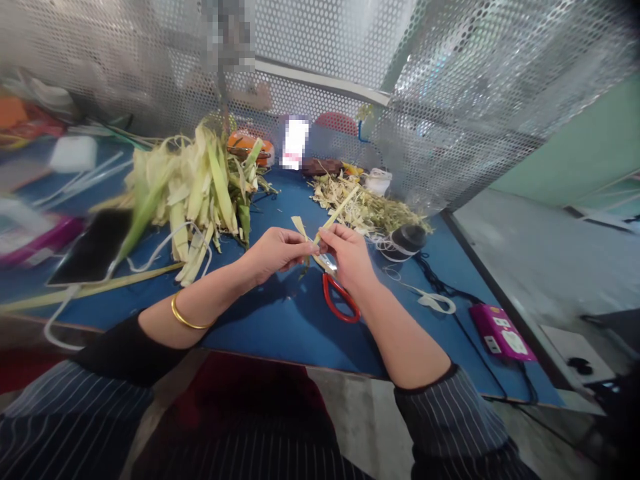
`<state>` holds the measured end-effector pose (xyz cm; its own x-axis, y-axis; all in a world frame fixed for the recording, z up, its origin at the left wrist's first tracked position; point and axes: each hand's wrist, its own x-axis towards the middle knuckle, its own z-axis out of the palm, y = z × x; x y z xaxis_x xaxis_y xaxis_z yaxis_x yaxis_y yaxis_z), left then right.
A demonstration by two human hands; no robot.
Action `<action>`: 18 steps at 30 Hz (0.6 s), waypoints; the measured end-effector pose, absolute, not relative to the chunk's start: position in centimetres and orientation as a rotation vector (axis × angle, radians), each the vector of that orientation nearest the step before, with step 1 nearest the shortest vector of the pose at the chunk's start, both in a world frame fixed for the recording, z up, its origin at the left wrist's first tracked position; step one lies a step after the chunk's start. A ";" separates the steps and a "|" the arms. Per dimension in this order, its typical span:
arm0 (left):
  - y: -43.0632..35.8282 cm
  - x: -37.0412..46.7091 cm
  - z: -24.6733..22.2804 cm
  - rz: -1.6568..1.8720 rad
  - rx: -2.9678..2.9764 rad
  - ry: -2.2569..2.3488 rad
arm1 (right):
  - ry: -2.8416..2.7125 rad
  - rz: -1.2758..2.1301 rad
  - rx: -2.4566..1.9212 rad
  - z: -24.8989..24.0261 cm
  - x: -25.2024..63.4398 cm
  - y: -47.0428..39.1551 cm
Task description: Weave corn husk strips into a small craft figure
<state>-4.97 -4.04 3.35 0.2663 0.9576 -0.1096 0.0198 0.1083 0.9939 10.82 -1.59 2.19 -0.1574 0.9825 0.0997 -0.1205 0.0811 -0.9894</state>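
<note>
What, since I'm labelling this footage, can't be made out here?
In the head view:
- Scissors: second handle loop, hidden by the right hand.
- Husk strips: pinched parts, covered by the left hand.
- Bright rectangle: identity, hidden by pixelation.
- Purple object: blurred, cut off by left edge.

Dark-screened phone (91,245), purple power strip (501,333), perforated panel (325,33), green wall (590,137)

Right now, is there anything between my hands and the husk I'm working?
Nothing visible is: your left hand and right hand both pinch the husk directly. The scissors are just nearer you, partly hidden by the right hand, but don't appear to come between.
</note>
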 end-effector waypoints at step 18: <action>-4.6 -4.7 3.4 0.786 1.427 1.056 | -1.554 1.265 -1.108 3.1 10.9 -2.4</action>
<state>-4.67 -4.61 3.43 0.3741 0.9218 -0.1015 0.1674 0.0405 0.9851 10.93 -2.40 3.09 -0.2700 0.9605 0.0677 0.1287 0.1056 -0.9860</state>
